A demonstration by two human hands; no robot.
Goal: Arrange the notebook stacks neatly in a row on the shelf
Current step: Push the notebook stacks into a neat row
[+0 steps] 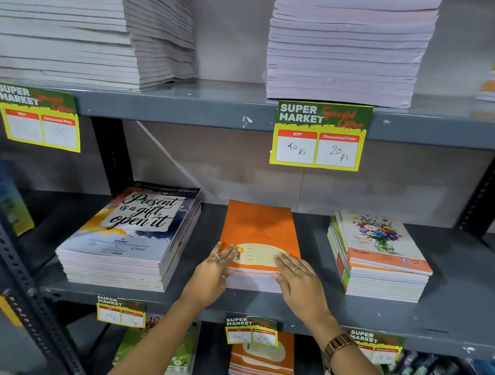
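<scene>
While both hands lie flat with fingers spread, the left hand (212, 270) and right hand (299, 278) press the near corners of the orange notebook stack (258, 233), maybe gripping it, between two other stacks on the shelf (454, 316).

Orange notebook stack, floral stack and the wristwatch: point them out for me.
orange notebook stack (259, 227): head view, top cover's upper half.
floral stack (382, 283): head view, front page edges.
wristwatch (337, 345): head view, strap on the right wrist.
</scene>
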